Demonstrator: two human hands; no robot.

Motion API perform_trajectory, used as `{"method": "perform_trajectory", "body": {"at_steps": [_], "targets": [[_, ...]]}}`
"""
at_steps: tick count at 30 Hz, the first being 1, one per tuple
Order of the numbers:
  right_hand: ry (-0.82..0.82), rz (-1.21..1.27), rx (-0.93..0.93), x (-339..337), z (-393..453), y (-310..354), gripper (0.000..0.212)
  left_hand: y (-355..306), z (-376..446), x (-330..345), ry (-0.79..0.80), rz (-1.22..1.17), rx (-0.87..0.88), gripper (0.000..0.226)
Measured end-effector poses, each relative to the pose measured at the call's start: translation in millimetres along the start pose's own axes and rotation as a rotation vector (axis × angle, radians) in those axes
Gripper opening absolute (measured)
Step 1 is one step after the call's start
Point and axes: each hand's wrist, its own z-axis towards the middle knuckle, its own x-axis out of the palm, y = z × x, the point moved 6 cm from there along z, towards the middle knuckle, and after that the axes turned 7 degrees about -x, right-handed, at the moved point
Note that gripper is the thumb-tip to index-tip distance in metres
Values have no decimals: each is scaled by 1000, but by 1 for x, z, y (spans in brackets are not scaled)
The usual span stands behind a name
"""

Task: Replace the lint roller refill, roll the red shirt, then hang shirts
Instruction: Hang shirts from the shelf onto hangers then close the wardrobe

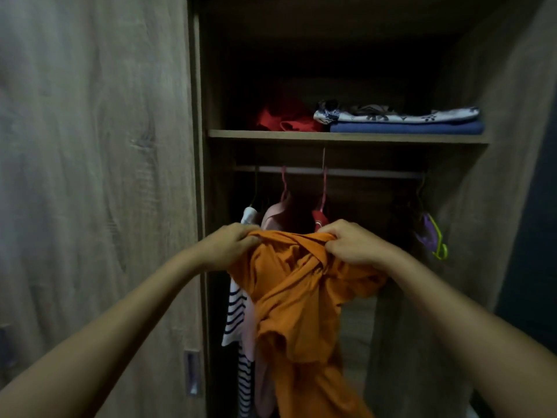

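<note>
Below the rail (pixel 328 173), the left hand (pixel 232 245) and right hand (pixel 349 242) each gripped the twisted orange shirt (pixel 301 297), which probably needed untwisting before hanging.

I count two hands: the left hand (pixel 233 244) and the right hand (pixel 351 241). Between them there is one orange shirt (pixel 297 300). On the rail (pixel 361 173) I see three hanging garments: one striped (pixel 236 309), one pale pink (pixel 275 214), one red (pixel 320 217). Two pink hangers (pixel 284 184) carry the last two. One shelf (pixel 346 137) carries three folded piles: one red (pixel 286 119), one blue (pixel 407 127), one white patterned (pixel 398 115). One purple-green hanger (pixel 434 236) hangs alone at the right.
</note>
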Motion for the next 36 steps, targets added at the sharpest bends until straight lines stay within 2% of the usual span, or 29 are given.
{"method": "perform_trajectory", "body": {"at_steps": [4, 10, 14, 21, 26, 28, 32, 36], "targets": [[9, 2, 49, -14, 0, -13, 30, -20, 14, 8, -4, -55, 1, 23], [13, 155, 148, -27, 0, -48, 24, -43, 27, 5, -31, -56, 62, 13], [74, 333, 45, -27, -4, -45, 37, -49, 33, -9, -61, -66, 80, 12], [196, 276, -67, -22, -11, -27, 37, -51, 36, -12, -92, -76, -10, 19], [143, 239, -98, -14, -6, -23, 40, -66, 37, -12, -141, -223, 16, 21], [106, 240, -101, -13, -5, -27, 37, -67, 36, -15, -110, -177, 25, 19], [45, 320, -107, -18, -8, -38, 16, -50, 23, -15, 103, -60, -36, 19], [68, 406, -70, -20, -15, -44, 19, -43, 14, -14, 176, -129, -36, 16]]}}
